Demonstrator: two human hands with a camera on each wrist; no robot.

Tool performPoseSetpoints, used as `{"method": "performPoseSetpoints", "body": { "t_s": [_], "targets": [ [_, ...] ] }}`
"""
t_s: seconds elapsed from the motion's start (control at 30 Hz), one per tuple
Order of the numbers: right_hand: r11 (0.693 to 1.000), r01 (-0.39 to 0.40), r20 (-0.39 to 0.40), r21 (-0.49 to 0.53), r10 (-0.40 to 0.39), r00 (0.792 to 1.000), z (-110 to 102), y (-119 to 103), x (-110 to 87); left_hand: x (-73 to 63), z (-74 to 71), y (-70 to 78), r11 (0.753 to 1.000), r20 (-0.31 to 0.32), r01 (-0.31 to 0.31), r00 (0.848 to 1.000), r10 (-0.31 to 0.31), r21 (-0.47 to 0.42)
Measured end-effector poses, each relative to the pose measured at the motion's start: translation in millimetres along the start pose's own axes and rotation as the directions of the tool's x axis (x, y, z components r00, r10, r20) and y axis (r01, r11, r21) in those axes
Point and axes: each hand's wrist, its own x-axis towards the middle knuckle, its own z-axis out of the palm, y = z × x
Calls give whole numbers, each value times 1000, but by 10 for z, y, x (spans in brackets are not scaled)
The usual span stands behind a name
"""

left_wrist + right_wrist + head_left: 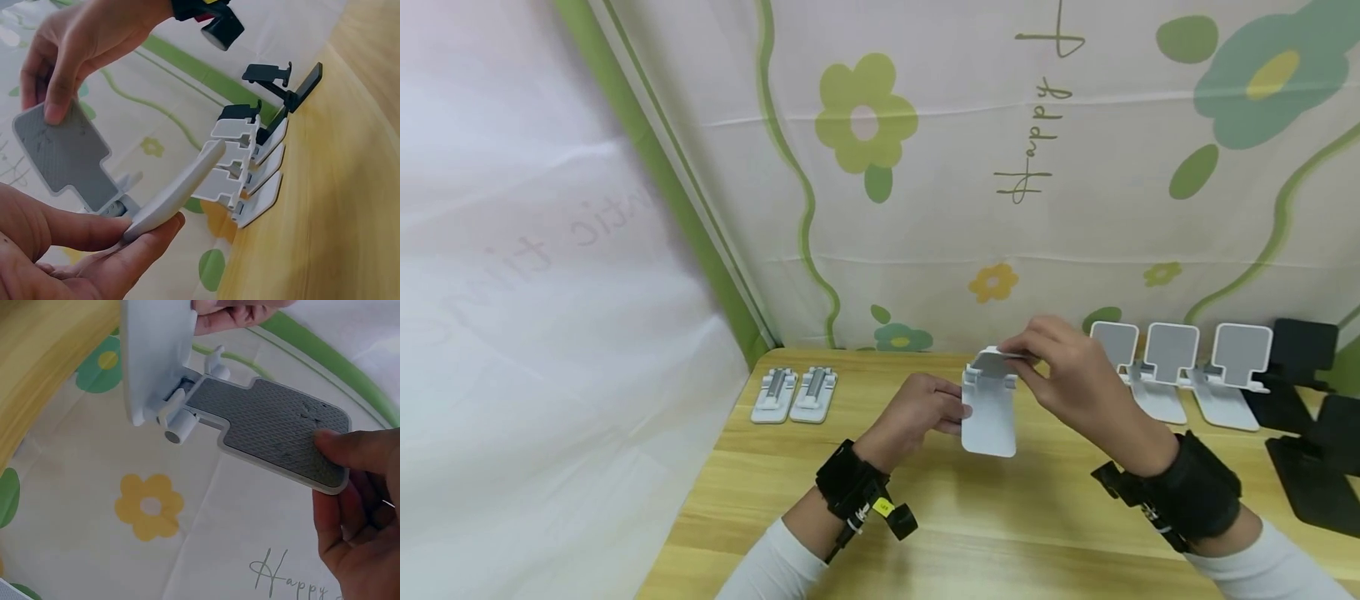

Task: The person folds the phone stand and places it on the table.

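Observation:
A white folding phone stand (988,421) is held above the table between both hands. My left hand (925,408) grips the edge of its flat white base, thumb on one face and fingers on the other, as the left wrist view shows. With thumb and fingers, my right hand (1063,367) pinches the far end of the grey-padded support plate (281,428). That plate stands out at an angle from the base, and the hinge (181,422) with its two small hooks shows in the right wrist view.
Two folded white phone stands (793,396) lie at the table's back left. Along the right stand several unfolded ones, white stands (1172,358) and black stands (1311,458). A patterned curtain (925,208) hangs behind the wooden table (737,517).

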Motion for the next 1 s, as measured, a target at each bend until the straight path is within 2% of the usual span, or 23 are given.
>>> {"method": "performPoseSetpoints", "body": {
  "t_s": [0.2,0.4,0.53,0.7,0.73,0.8,0.87,0.9,0.93,0.97,1.0],
  "targets": [
    [989,137,-37,-46,-139,990,74,-93,-31,0,-72,44,1000,-7,6,1000,-7,-23],
    [959,280,19,-50,-279,960,282,-186,-161,0,-183,180,996,-7,-35,999,34,-82],
    [958,277,41,-70,-275,961,369,-217,-240,17,-223,235,993,-13,-60,998,59,-106],
    [964,254,52,-71,-251,967,375,-210,-255,41,-237,209,990,-18,-58,998,56,-131],
    [971,234,58,-53,-231,971,370,-205,-255,42,-237,197,989,-21,-52,999,50,-138],
    [990,138,69,7,-138,988,352,-188,-255,46,-234,167,989,-22,-46,999,43,-142],
    [997,-48,106,66,40,994,319,-161,-253,42,-228,149,988,-18,-39,999,37,-146],
    [980,-171,139,106,156,978,297,-142,-247,36,-223,146,988,-13,-41,999,39,-147],
    [943,-305,187,137,278,942,271,-120,-238,28,-217,144,988,-9,-41,999,40,-147],
    [891,-427,240,155,385,891,244,-95,-231,20,-212,143,989,-6,-45,999,44,-140],
    [833,-530,298,158,472,830,220,-67,-223,10,-206,144,989,-4,-45,999,45,-140]
  ]
}}
